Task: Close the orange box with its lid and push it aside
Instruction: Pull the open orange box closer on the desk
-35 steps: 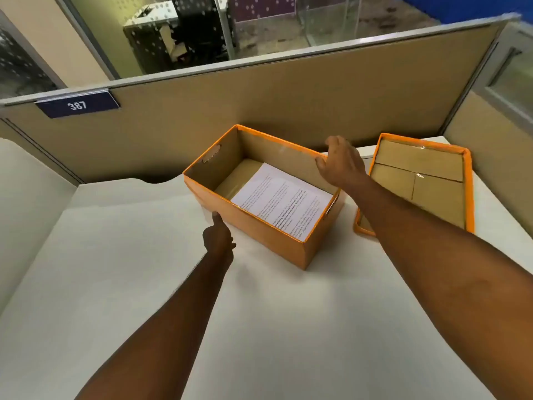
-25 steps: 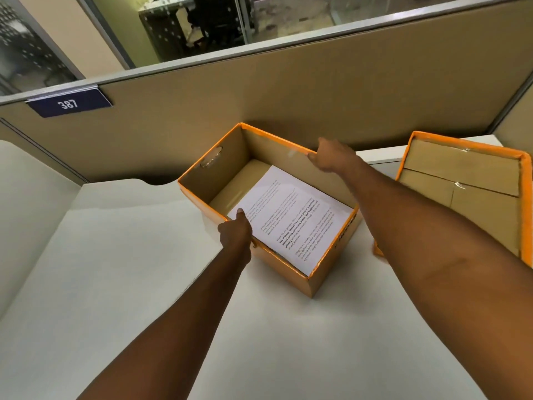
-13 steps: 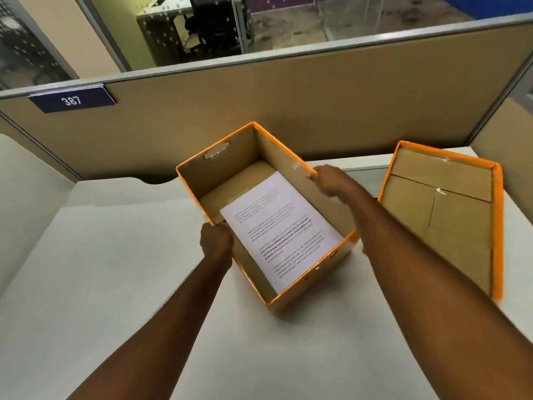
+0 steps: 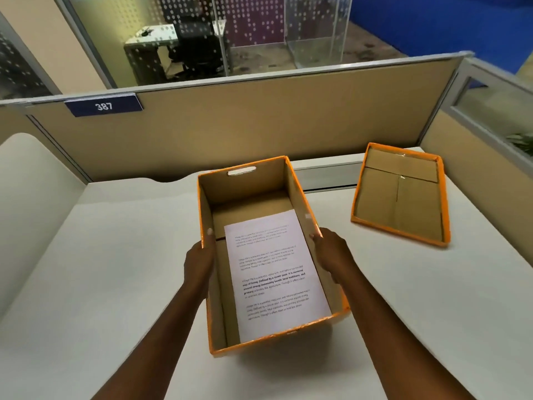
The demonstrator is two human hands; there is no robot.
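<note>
1. The orange box (image 4: 268,340) sat open in the middle of the desk (image 4: 86,284), one short end facing the person, with a printed sheet (image 4: 274,272) lying flat inside.
2. Left hand (image 4: 199,262) was clamped on the left wall, thumb hooked over the rim. Right hand (image 4: 331,255) gripped the right wall the same way.
3. The lid (image 4: 399,194) lay upside down off to the right, well apart from the box, nobody touching it.
4. My guess: they were only squaring the box up, closing not yet started.
5. Next they'd need to let go, grab the lid, flip it over and line it up on the rim before pushing.
</note>
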